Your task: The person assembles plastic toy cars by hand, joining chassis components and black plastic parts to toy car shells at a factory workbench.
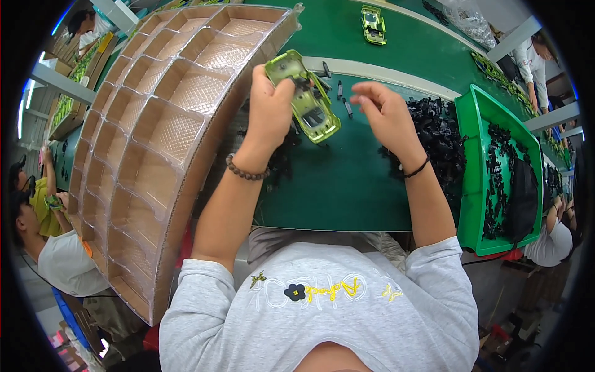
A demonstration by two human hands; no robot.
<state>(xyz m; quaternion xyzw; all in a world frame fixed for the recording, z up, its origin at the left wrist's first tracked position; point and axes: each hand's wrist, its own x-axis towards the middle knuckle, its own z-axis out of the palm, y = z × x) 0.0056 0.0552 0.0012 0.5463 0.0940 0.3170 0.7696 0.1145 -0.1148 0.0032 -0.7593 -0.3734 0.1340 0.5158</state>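
Note:
My left hand grips a lime-green toy car body shell, thumb on top of it, above the green work table. The shell is tilted, its hollow underside with dark parts facing up. To the right of it, my right hand is raised with fingers loosely bent and apart, and nothing shows between them. Between the hands, small dark strip-shaped parts lie on the table. Beside and partly behind my right hand spreads a pile of black plastic parts.
A large cardboard tray with compartments leans along my left. At right stands a green plastic bin holding more black parts. Ahead, another green toy car sits on the green belt. Other people work on both sides.

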